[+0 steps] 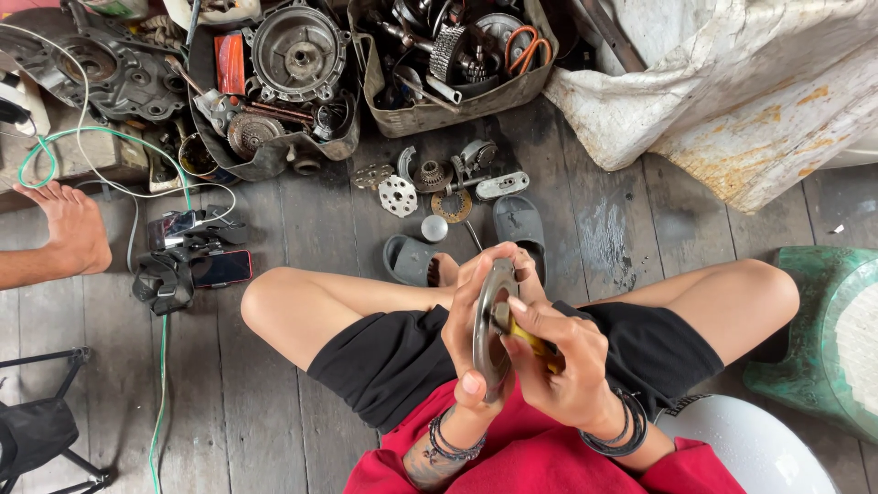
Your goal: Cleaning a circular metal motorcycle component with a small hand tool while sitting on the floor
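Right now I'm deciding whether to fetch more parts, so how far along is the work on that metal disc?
Done: small parts already lie out on the plank floor. In hand: the left hand holds a round metal disc on edge; the right hand presses a yellow-handled tool to it. Left: the two trays remain full of parts.

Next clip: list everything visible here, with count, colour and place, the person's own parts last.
metal disc: one, grey, on edge between both hands
yellow-handled tool: one, in the right hand, against the disc
slippers: two, grey, on the plank floor ahead
loose gears and plates: several, grey and rusty, beyond the slippers
parts tub: one, dirty grey, top centre, full of metal parts
engine casings: several, dark grey, top left
phone: one, dark with red edge, floor left
sack: one, white, stained, top right
another person's foot: one, left edge
left hand: grips the disc
right hand: holds the tool
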